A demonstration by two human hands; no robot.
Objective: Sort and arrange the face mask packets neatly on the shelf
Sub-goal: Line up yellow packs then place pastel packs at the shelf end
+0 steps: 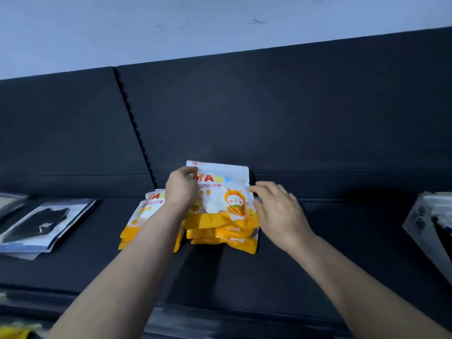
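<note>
A white and orange mask packet point(223, 192) with a cartoon figure stands tilted on top of a stack of like packets point(225, 234) in the middle of the dark shelf point(330, 241). My left hand point(182, 189) grips the packet's left edge near the top. My right hand point(276, 211) touches its right edge with relaxed fingers. A second stack of the same orange packets point(137, 223) lies just to the left, partly hidden by my left forearm.
Clear packets with black masks point(41, 226) lie flat at the left of the shelf. A grey and white box or packet point(425, 223) stands at the right edge. Another yellow packet point(14, 332) shows at the bottom left corner. A dark back panel rises behind.
</note>
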